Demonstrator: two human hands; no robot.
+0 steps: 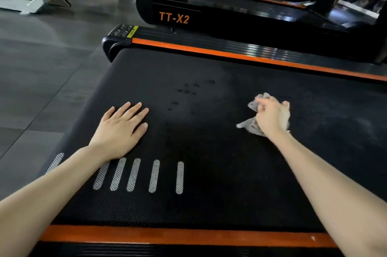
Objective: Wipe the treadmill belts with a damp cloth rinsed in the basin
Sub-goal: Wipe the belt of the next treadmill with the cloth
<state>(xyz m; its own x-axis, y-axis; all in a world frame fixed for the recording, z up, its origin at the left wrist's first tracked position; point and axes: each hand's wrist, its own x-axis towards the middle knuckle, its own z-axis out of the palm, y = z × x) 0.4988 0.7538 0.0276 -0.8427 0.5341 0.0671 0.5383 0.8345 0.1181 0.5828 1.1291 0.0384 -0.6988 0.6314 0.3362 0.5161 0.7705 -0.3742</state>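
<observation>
Two hands working on a black textured treadmill belt [209,152] | left hand [121,129] lying flat, fingers spread | right hand [272,118] clutching a crumpled grey cloth [250,126], pressing it against the belt

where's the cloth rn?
Head view, right of centre: the grey cloth is bunched in the right hand on the treadmill belt, right of the dark damp spots.

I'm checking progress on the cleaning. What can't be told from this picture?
Head view only:
Basin: nowhere in frame.
Cloth: mostly under the right hand, motion-blurred; dampness unclear.
Treadmill belt: far end cut off by the right edge.
Label on the rail end: print too small.
</observation>
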